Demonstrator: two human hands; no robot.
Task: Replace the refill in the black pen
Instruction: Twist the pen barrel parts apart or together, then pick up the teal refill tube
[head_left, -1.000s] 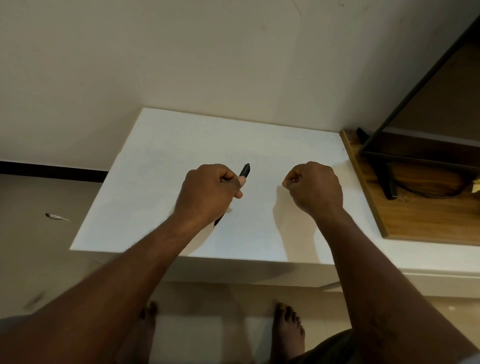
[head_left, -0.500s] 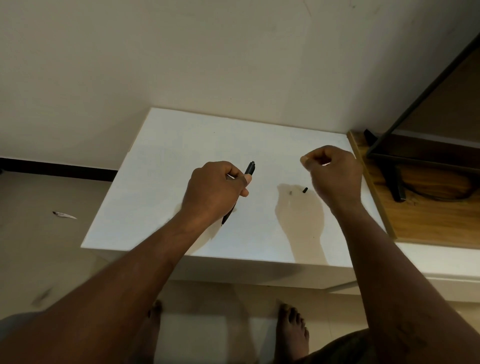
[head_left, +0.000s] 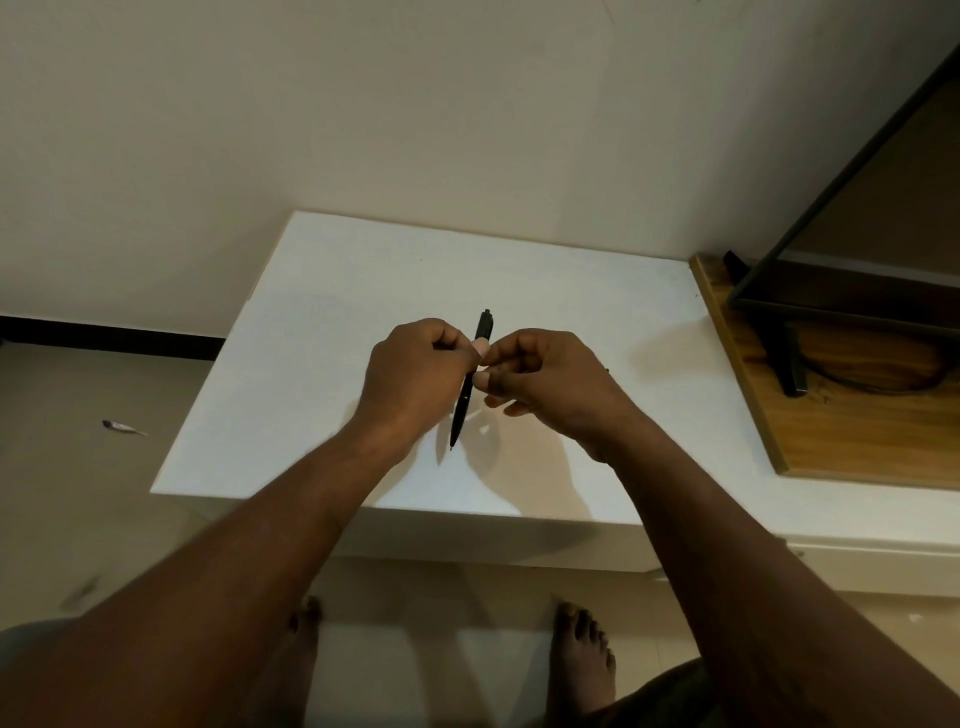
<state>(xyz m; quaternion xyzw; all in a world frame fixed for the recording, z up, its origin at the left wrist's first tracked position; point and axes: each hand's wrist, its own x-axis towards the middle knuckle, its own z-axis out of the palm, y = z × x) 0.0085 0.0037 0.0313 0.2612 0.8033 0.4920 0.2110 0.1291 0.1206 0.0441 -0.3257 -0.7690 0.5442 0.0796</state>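
The black pen (head_left: 460, 415) hangs nearly upright over the white table (head_left: 311, 332), its tip pointing down toward me and its clicker end away. My left hand (head_left: 415, 374) grips the barrel from the left. My right hand (head_left: 545, 379) meets it from the right, with thumb and forefinger pinching the barrel just below the left thumb. A tiny dark piece (head_left: 607, 370) shows on the table just behind my right hand, mostly hidden. No loose refill is visible.
A wooden board (head_left: 857, 436) lies at the table's right edge, carrying a black metal stand (head_left: 784, 358) and a dark cable. The wall runs close behind the table. On the floor are a small scrap (head_left: 122, 427) to the left and my bare feet below.
My right hand has come left from the table's right side onto the pen, leaving a small dark piece on the table. My left hand has turned the pen more upright.
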